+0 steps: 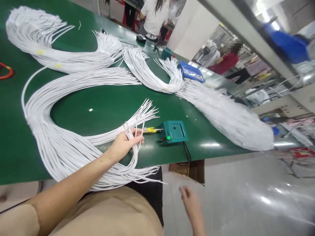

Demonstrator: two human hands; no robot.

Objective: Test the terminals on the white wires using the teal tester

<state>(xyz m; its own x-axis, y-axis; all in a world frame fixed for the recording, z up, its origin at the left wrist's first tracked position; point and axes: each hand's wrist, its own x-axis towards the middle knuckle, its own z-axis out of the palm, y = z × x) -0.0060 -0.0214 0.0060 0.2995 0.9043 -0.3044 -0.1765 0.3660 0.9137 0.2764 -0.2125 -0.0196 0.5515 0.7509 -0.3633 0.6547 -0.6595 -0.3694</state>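
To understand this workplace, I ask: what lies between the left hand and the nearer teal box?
In the head view, a yellow piece with metal parts lies between the left hand and the nearer teal box. Contact with the hand is unclear.

At the far left of your green table (69, 113) you have an orange-red looped handle (11, 72) cut off by the picture's edge, a small white scrap (91, 110) lies nearer the middle, and toward the far edge sit a black device (141, 38) and a blue tray (184, 65) of small pale pieces. Below the near edge you can see a cardboard box (198, 172). Beyond your table are a person in white (154, 16), a pale pillar (194, 28) and a person in dark red (226, 62).
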